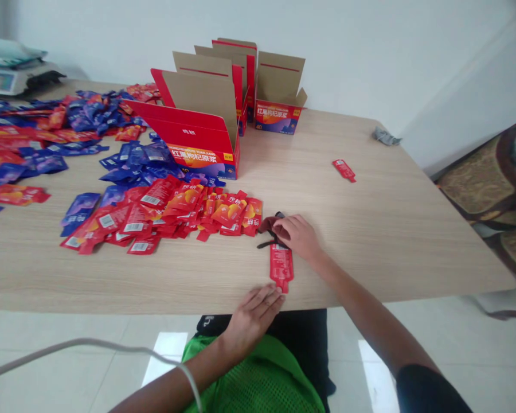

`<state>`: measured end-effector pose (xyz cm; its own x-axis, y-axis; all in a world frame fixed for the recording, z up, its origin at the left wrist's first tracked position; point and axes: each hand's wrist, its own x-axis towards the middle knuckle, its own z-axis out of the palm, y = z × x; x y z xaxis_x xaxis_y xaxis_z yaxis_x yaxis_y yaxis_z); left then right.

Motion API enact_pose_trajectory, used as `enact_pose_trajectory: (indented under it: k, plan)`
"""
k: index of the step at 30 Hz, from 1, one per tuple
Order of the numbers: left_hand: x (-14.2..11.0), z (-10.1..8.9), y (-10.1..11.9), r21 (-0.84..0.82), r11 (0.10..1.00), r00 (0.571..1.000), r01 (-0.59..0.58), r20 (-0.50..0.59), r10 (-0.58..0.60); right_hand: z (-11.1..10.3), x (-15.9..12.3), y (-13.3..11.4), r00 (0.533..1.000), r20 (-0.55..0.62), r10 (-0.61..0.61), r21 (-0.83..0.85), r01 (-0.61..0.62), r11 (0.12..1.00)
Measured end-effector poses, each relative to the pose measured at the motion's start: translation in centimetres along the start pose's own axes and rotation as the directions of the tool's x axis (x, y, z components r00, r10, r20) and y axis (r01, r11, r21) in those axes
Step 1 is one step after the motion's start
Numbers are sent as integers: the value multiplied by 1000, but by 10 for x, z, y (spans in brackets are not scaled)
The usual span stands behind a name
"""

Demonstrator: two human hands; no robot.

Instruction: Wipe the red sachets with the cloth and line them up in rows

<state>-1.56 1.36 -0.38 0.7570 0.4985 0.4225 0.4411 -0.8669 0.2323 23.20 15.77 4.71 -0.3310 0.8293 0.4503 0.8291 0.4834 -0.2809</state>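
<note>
A red sachet (281, 264) lies on the table near its front edge, its narrow spout end toward me. My left hand (253, 312) rests at the table edge with fingers stretched out and fingertips touching the spout. At the sachet's far end, my right hand (300, 234) is closed on a small brown cloth-like piece (268, 223) with black strips; its exact kind is unclear. This piece partly covers the sachet's top. Just left of it is a pile of red sachets (184, 209), with blue sachets (140, 160) behind.
Open red cartons (204, 143) stand behind the piles, another carton (277, 116) beside them. Mixed sachets (38, 137) cover the left side, with a scale (8, 80) beyond. A single red sachet (344, 170) and grey crumpled scrap (386, 136) lie at right. A cable (90, 342) crosses below.
</note>
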Motion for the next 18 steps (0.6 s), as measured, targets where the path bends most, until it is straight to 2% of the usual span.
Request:
enact_pose_trajectory:
  k: [3,5,6,7,9,12,15,18]
  plan:
    - [1,-1,1,-14,1000,1000,18,-8,-18,-16,6,3,976,-195,99,11,-99,995]
    - [1,-2,2,-26,999,1000,24,-15,-25,-33,-5,-9,938,-310,156,79,-138,987]
    - [1,-2,2,-33,999,1000,24,-15,-25,-41,-14,-19,931,-322,169,116,-138,984]
    - [1,-2,3,-38,999,1000,24,-12,-24,-48,-24,-31,939,-301,166,147,-127,981]
    - [0,-1,4,-47,998,1000,30,-1,-30,-54,-48,-57,976,-181,119,194,-83,977]
    - [-1,2,4,-68,996,998,56,-15,-57,-43,-78,-82,1000,19,8,219,-12,976]
    - [-1,3,4,-75,996,998,54,-30,-56,-22,-88,-80,998,62,16,214,-29,976]
    - [0,1,2,-50,998,1000,27,-2,-27,-8,-75,-58,997,37,72,194,-78,978]
